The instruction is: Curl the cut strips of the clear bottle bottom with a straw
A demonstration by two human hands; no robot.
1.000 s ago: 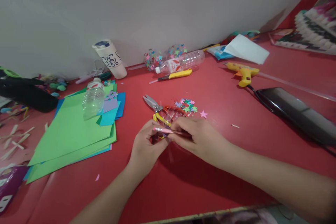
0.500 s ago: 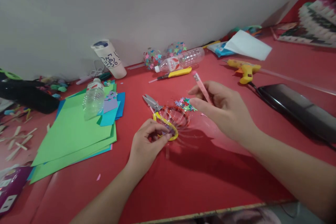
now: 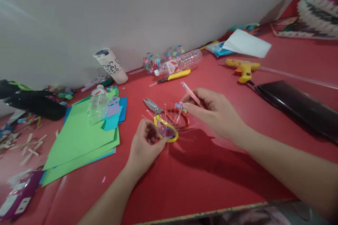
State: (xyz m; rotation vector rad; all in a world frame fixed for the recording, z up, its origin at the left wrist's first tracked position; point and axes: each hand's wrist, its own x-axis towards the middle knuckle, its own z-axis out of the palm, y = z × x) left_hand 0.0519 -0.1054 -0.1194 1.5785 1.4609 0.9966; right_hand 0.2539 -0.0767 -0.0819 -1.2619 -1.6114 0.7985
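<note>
My right hand pinches pink tweezers, tips pointing down at a small pile of coloured paper stars on the red table. My left hand is curled at the rim of a clear cut bottle piece, holding it beside the yellow-handled scissors that lie under it.
A stack of green and blue paper sheets with an upright plastic bottle lies at the left. A yellow glue gun, a black flat case, a yellow utility knife and a lying bottle sit farther back.
My right hand lifted away from my left hand with the pink tweezers and came down over the star pile. My left hand stayed at the clear bottle piece.
</note>
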